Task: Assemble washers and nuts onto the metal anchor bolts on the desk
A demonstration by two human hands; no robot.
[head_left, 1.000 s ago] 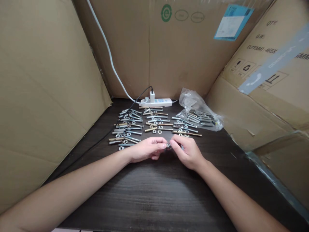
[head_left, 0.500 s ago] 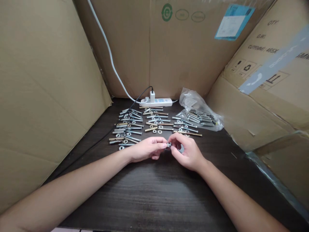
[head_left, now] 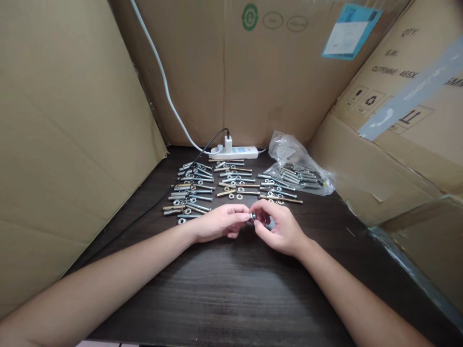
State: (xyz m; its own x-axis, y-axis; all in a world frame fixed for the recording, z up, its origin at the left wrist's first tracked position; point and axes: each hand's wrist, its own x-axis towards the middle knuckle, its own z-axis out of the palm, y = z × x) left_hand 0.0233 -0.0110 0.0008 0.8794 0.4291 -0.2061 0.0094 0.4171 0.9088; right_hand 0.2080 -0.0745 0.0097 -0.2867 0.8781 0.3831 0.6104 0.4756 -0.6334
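Fine two-handed work over a dark desk (head_left: 224,299). The left hand (head_left: 219,223) pinches the left end of a small metal fitting (head_left: 252,217) between thumb and forefinger; it serves best as the fixed support, keeping the piece firm without covering its free end. The right hand (head_left: 280,230) curls about the right end, thumb and forefinger set on opposite sides in what appears a light pinch. Its part probably calls for short, gentle fingertip turns, the two ends kept in line so that nothing binds or slips.

Position: bolts, sleeves and nuts (head_left: 177,197) lie beyond the left hand, partly to its left. The fitting lies at that hand's fingertips, touching them, in the narrow space before the right hand's fingers. A grey patch shows within the right hand's curl; its nature cannot be told. Farther right, and beyond, rests a clear plastic bag (head_left: 284,152) containing metal parts.
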